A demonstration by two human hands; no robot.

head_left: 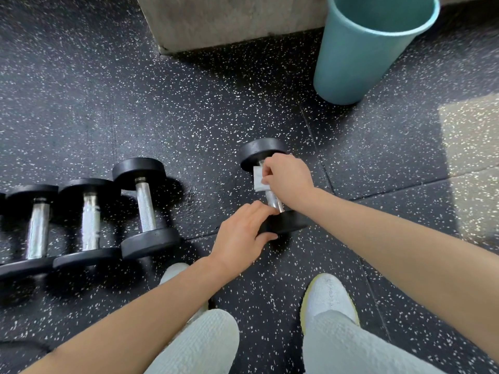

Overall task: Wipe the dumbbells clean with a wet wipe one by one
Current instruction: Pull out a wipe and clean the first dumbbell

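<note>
1. Floor (189, 117): dark speckled rubber tiles. All items below rest on it.

2. Block (229, 20): grey concrete, at the far edge of view.

3. Bin (359, 55): teal, upright, just right of the block and well apart from the work area.

4. Row (89, 222): 3 dumbbells in full view at left, side by side, handles pointing away from the person. A 4th shows only at the frame edge. Whether these have been wiped cannot be told.

5. Dumbbell (286, 224): lies alone, right of the row, directly ahead of the person. Its long axis runs away from the person, the far end leaning slightly left.

6. Left hand (240, 236): fingers laid over the near plate (294, 221), thumb curled against its edge. It grips the plate and steadies the dumbbell.

7. Right hand (289, 179): fingers curled, pinching the wipe (258, 180) against the handle (274, 202).

8. Wipe: folded, white, at the far end of the handle, just beside the far plate (259, 151).

Key relation: bare chrome lies between the wipe and the near plate, that is, toward the person from the right fingers. The right hand is the nearer to it. The next stroke most likely runs along the long axis toward the left hand.
</note>
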